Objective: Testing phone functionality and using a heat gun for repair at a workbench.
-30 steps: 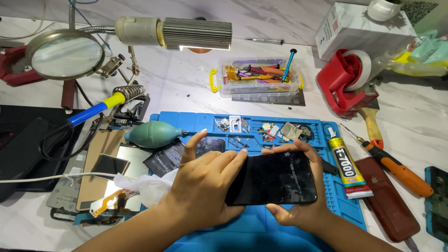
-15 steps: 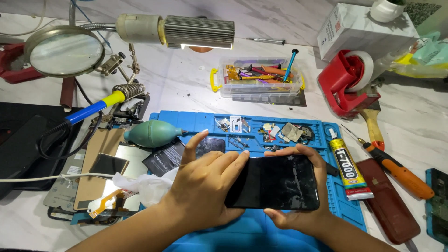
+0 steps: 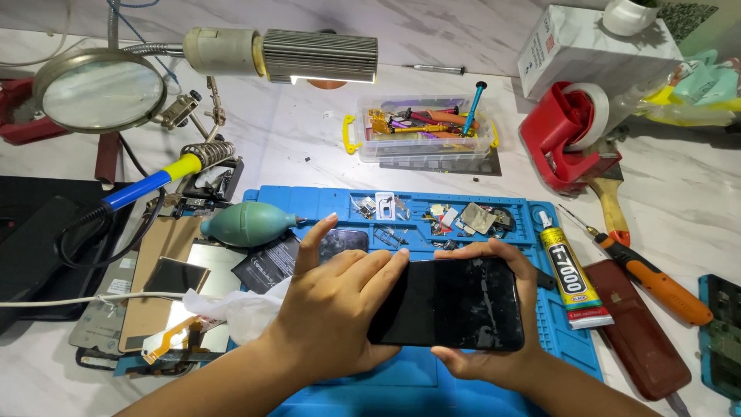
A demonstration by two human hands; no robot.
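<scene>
Both hands on the black phone [image 3: 451, 303] above the blue repair mat [image 3: 567, 340]: left hand [image 3: 336, 309] laid over its left end with fingers curled onto the glass and forefinger lifted, right hand [image 3: 494, 355] cradling from beneath, fingers closed round top and bottom edges. Best pressed evenly, flat to the mat, clear of the loose small parts [image 3: 463, 218]. Cluttered white marble surface [image 3: 679, 201] around: glue tube [image 3: 571, 270], green air blower [image 3: 248, 224], red tape dispenser [image 3: 567, 135], magnifier [image 3: 100, 89], lamp [image 3: 320, 55].

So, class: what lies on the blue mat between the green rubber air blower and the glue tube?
In the head view, between the air blower and glue tube lie small metal parts and both hands gripping a dark phone screen.
</scene>
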